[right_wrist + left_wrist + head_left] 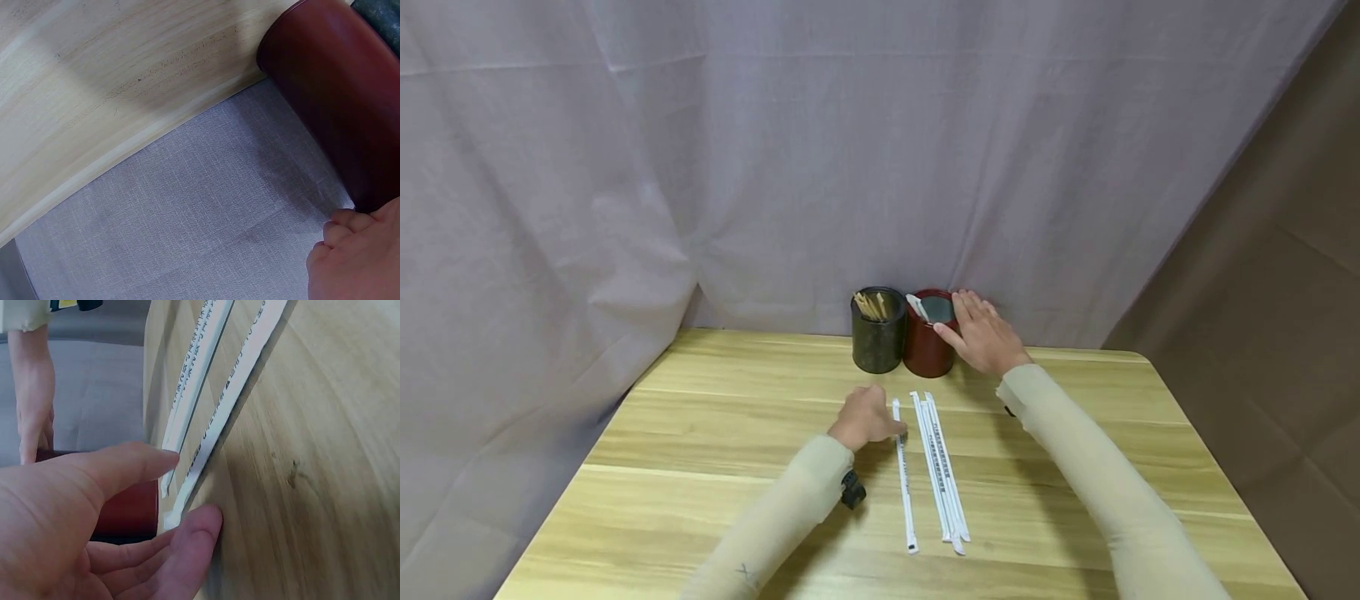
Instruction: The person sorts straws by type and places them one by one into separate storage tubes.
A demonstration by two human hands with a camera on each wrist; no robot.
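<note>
A single white paper-wrapped straw (pixel 905 479) (pixel 237 387) lies lengthwise on the wooden table (pixel 700 433). My left hand (pixel 891 425) (pixel 187 494) is at its far end, one fingertip (pixel 203 528) against the wrapper end and the thumb just above it. Several more wrapped straws (pixel 943 471) (pixel 200 362) lie side by side to the right. At the back, my right hand (pixel 961 321) (pixel 350 256) grips the red cup (pixel 927 342) (pixel 325 94) (pixel 125 512) from its right side; white wrapped pieces stick out of the cup.
A dark cup (pixel 877 337) (pixel 382 11) holding wooden sticks stands touching the red cup's left side. A grey cloth backdrop (pixel 850 167) hangs right behind both cups. The table's right edge (pixel 1217 467) and left edge run close to the arms.
</note>
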